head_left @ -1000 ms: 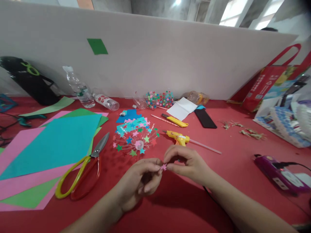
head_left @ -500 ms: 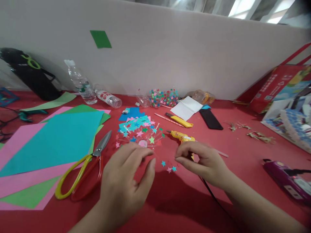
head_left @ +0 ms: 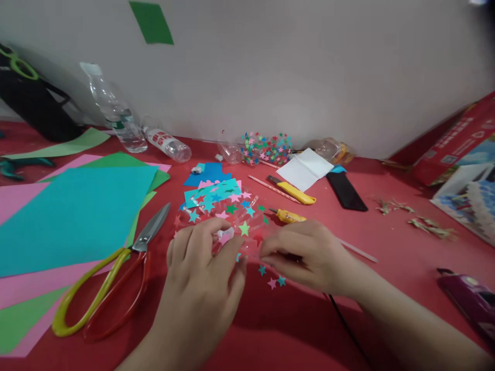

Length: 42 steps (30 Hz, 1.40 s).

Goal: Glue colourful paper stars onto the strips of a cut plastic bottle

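Note:
In front of me lies a clear cut plastic bottle (head_left: 253,219), its strips spread out like petals and dotted with coloured paper stars. My left hand (head_left: 204,278) curls over its near left side, fingers bent and thumb low; the fingertips are partly hidden among the strips. At the near right edge my right hand (head_left: 297,257) pinches a clear strip between thumb and fingers. A few loose stars (head_left: 272,283) lie on the red table just below. Beyond the right hand is a yellow glue gun (head_left: 290,216), partly covered by that hand.
Large scissors (head_left: 145,239) lie left, beside stacked coloured paper (head_left: 77,216). Behind are a water bottle (head_left: 119,116), a star-covered bottle (head_left: 266,147), a yellow utility knife (head_left: 296,192), white paper (head_left: 305,169) and a black phone (head_left: 346,190). A purple device (head_left: 466,299) sits right.
Both hands have moved onto the cut plastic bottle's near edge, and the right hand has shifted left. The camera has tilted down.

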Tool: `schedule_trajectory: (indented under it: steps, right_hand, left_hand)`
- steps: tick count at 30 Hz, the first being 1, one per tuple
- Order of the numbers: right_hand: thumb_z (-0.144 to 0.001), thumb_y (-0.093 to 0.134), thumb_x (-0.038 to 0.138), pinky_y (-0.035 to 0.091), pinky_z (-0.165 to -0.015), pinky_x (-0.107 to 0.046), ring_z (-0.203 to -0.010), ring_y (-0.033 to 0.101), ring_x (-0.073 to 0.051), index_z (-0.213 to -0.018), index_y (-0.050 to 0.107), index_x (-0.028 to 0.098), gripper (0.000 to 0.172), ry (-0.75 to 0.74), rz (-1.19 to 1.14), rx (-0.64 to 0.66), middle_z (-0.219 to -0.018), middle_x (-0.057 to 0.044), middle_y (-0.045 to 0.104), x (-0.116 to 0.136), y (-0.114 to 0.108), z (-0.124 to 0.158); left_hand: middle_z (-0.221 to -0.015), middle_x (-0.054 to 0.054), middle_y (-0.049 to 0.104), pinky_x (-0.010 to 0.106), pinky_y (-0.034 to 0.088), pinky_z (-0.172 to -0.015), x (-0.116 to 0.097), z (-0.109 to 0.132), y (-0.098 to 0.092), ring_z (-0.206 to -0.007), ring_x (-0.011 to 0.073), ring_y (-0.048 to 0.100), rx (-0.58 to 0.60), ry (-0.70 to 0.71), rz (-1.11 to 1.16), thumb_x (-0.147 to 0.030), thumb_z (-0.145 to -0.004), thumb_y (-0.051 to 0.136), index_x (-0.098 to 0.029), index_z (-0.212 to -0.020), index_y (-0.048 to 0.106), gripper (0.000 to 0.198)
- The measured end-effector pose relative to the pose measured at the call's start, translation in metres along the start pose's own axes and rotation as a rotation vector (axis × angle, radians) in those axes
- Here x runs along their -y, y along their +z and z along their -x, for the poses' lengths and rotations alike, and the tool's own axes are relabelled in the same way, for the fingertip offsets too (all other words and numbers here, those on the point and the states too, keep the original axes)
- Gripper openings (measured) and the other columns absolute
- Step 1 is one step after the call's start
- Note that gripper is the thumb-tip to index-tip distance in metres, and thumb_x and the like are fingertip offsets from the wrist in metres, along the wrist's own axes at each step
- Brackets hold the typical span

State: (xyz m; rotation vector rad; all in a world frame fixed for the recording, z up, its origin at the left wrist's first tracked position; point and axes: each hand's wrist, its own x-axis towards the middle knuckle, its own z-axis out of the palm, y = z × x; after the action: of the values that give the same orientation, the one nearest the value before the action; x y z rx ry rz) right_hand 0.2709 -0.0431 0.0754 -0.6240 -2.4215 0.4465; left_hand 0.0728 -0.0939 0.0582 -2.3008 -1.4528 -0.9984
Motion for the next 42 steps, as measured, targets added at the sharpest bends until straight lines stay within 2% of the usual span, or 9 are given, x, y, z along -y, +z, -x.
schedule_trajectory:
  steps: [4, 10, 14, 17, 23, 33, 42]
  right_hand:
    - [-0.094, 0.053, 0.017, 0.04, -0.063, -0.021, -0.062, 0.057, -0.009, -0.089, 0.06, 0.021, 0.009, -0.016, -0.019, -0.024, -0.072, 0.002, 0.067, -0.005, 0.005, 0.0]
    - [-0.094, 0.051, 0.018, 0.034, -0.056, -0.024, -0.057, 0.05, -0.011, -0.089, 0.062, 0.019, 0.012, -0.06, 0.058, 0.011, -0.065, 0.003, 0.059, -0.01, 0.01, 0.002]
    - [-0.094, 0.047, 0.016, 0.031, -0.054, -0.027, -0.056, 0.046, -0.011, -0.085, 0.063, 0.017, 0.018, -0.122, 0.125, 0.021, -0.064, 0.002, 0.055, -0.009, 0.009, 0.003]
    - [-0.093, 0.048, 0.014, 0.031, -0.054, -0.027, -0.056, 0.046, -0.012, -0.087, 0.063, 0.017, 0.016, -0.131, 0.12, 0.015, -0.064, 0.002, 0.055, -0.008, 0.005, 0.003]
    - [-0.091, 0.052, 0.013, 0.031, -0.054, -0.027, -0.056, 0.044, -0.011, -0.087, 0.064, 0.015, 0.012, -0.087, 0.064, 0.035, -0.064, 0.002, 0.054, -0.007, 0.003, 0.001]
    - [-0.09, 0.051, 0.011, 0.03, -0.054, -0.028, -0.057, 0.04, -0.012, -0.084, 0.064, 0.014, 0.014, -0.111, 0.085, 0.074, -0.064, 0.001, 0.053, -0.007, 0.005, 0.0]
    - [-0.093, 0.046, 0.009, 0.026, -0.05, -0.029, -0.052, 0.037, -0.011, -0.077, 0.064, 0.017, 0.025, -0.134, 0.242, 0.011, -0.057, 0.003, 0.048, -0.006, 0.008, -0.001]
  left_hand:
    - [-0.11, 0.016, 0.056, 0.053, 0.043, -0.085, 0.001, 0.001, 0.003, -0.096, 0.0323, 0.056, 0.013, -0.023, 0.031, -0.01, -0.082, 0.059, -0.014, -0.098, 0.069, 0.02]
    - [-0.116, 0.015, 0.055, 0.054, 0.043, -0.088, 0.004, 0.006, 0.005, -0.1, 0.0319, 0.056, 0.029, 0.002, 0.015, -0.009, -0.079, 0.057, -0.018, -0.101, 0.066, 0.025]
    - [-0.125, 0.016, 0.051, 0.057, 0.042, -0.091, 0.008, 0.01, 0.006, -0.106, 0.0346, 0.054, 0.055, 0.006, 0.019, -0.009, -0.076, 0.056, -0.021, -0.106, 0.064, 0.033]
    - [-0.129, 0.017, 0.05, 0.06, 0.041, -0.091, 0.009, 0.011, 0.007, -0.108, 0.0375, 0.054, 0.073, -0.006, 0.036, -0.011, -0.074, 0.058, -0.022, -0.108, 0.064, 0.036]
    - [-0.127, 0.015, 0.053, 0.058, 0.042, -0.088, 0.008, 0.009, 0.009, -0.104, 0.0353, 0.056, 0.084, -0.016, 0.035, -0.011, -0.075, 0.056, -0.023, -0.101, 0.065, 0.03]
    - [-0.127, 0.016, 0.051, 0.057, 0.041, -0.087, 0.011, 0.013, 0.01, -0.103, 0.0351, 0.054, 0.108, 0.015, 0.03, -0.01, -0.073, 0.056, -0.021, -0.103, 0.064, 0.033]
    - [-0.126, 0.012, 0.053, 0.054, 0.04, -0.087, 0.008, 0.011, 0.01, -0.103, 0.0334, 0.054, 0.106, 0.013, 0.032, -0.014, -0.071, 0.058, -0.025, -0.103, 0.063, 0.034]
